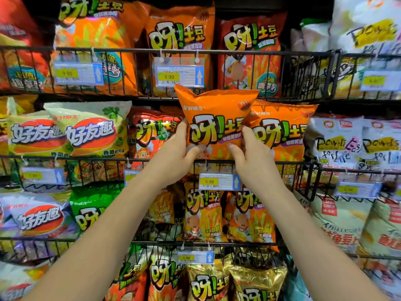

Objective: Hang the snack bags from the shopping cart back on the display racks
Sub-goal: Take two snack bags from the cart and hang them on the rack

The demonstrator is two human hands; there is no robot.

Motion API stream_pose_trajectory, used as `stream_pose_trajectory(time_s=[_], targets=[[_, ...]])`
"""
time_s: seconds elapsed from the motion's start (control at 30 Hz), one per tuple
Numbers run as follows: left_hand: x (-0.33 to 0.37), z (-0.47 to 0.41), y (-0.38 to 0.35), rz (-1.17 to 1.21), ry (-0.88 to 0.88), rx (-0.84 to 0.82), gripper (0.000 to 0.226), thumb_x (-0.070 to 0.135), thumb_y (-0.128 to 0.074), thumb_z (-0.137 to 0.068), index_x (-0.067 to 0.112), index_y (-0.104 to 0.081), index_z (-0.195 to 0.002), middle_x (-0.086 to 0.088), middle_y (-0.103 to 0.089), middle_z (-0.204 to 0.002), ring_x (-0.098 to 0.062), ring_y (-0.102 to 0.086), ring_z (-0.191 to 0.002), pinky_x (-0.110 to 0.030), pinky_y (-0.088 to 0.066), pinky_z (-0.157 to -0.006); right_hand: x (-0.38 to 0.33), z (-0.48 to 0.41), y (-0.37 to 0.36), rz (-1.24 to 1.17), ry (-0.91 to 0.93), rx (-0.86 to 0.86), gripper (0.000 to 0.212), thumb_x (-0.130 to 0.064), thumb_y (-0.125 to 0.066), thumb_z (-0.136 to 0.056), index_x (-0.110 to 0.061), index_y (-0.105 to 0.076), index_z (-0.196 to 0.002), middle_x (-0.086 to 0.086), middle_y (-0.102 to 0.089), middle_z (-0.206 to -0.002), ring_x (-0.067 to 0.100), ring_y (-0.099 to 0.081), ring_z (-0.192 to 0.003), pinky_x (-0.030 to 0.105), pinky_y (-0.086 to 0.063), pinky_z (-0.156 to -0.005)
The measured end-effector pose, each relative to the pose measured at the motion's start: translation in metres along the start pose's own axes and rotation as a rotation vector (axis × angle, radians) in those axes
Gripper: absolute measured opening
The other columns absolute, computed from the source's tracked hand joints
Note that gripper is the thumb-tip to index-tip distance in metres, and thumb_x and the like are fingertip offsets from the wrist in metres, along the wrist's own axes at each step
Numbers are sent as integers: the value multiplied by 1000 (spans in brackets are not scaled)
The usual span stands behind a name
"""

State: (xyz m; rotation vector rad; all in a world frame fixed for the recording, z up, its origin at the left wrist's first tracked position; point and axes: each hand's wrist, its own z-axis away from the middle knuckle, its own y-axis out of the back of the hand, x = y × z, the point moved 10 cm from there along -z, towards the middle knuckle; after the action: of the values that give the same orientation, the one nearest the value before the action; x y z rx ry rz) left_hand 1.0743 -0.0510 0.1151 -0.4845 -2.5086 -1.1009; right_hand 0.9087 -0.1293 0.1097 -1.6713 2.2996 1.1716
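At packed wire racks point(130, 49), left hand point(178, 153) and right hand point(251, 157) clamp fingers on an orange snack bag point(217, 118); matching bag point(284, 131) crowds its right edge.

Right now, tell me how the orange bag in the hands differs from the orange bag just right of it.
The held orange bag is gripped at its lower sides by the left hand and right hand; the neighbouring orange bag sits in the wire rack. The held orange bag is higher and in front, covering the neighbour's left edge. Both share the same orange colour and logo.
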Motion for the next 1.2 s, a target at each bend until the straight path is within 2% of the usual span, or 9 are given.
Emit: stream_pose_trajectory(time_s=[0.07,0.17,0.27,0.4,0.6,0.7,0.77,1.07,1.2], targets=[[0,-1,-1,-34,5,-34,64,45,-51,-104,25,-20,-157,6,-59,-140,-15,-60,-122,-32,-49,-97,-1,0,0,20,0,-16,58,-35,-49,-108,-16,-28,-159,10,-57,-142,28,-56,-124,32,-41,-85],[1,-1,-3,-58,19,-64,61,44,-48,-106,24,-22,-157,8,-61,-136,-14,-61,-118,-27,-46,-90,-1,-2,-2,59,-22,-47,58,-35,-47,-108,-15,-26,-158,10,-63,-129,27,-63,-107,34,-44,-75],[0,-1,-7,-119,48,-93,61,47,-45,-106,21,-22,-157,7,-61,-133,-16,-61,-115,-33,-50,-90,0,-3,-7,140,-42,-86,54,-36,-45,-109,-13,-29,-156,10,-66,-116,27,-63,-97,35,-44,-68],[-5,0,-11,-222,107,-128,67,51,-41,-106,17,-17,-159,4,-60,-122,-14,-57,-101,-36,-52,-86,-2,-2,-10,273,-39,-127,51,-38,-42,-109,-11,-33,-152,8,-67,-111,30,-65,-101,37,-47,-68],[-20,-10,-19,-252,190,-220,72,59,-37,-104,17,-16,-159,0,-64,-104,-23,-65,-96,-42,-54,-87,1,-7,-16,390,-91,-185,36,-36,-40,-110,-8,-40,-134,1,-54,-85,24,-55,-72,34,-40,-53],[-29,-15,-22,-289,228,-264,77,66,-34,-101,20,-15,-161,-12,-59,-136,-32,-58,-121,-45,-50,-98,2,-12,-21,460,-155,-242,33,-35,-38,-111,-8,-39,-129,6,-57,-91,27,-56,-77,36,-42,-58],[-32,-14,-22,-306,241,-273,79,68,-32,-101,21,-14,-161,-14,-54,-145,-34,-55,-127,-47,-48,-103,2,-12,-24,480,-187,-277,34,-35,-38,-110,-7,-38,-129,11,-61,-101,30,-56,-83,40,-44,-67],[-19,-3,-16,-398,218,-141,78,64,-28,-104,12,-18,-161,-11,-51,-151,-33,-55,-130,-51,-50,-99,-2,2,-12,333,-143,-143,39,-35,-45,-109,-7,-42,-136,11,-68,-107,24,-53,-77,36,-42,-62],[-11,6,-12,-397,236,-57,86,67,-36,-100,9,-17,-161,-13,-50,-150,-33,-56,-129,-52,-54,-96,-7,13,-7,214,-79,-109,51,-37,-53,-106,-10,-39,-146,8,-64,-126,27,-64,-105,37,-52,-75]])
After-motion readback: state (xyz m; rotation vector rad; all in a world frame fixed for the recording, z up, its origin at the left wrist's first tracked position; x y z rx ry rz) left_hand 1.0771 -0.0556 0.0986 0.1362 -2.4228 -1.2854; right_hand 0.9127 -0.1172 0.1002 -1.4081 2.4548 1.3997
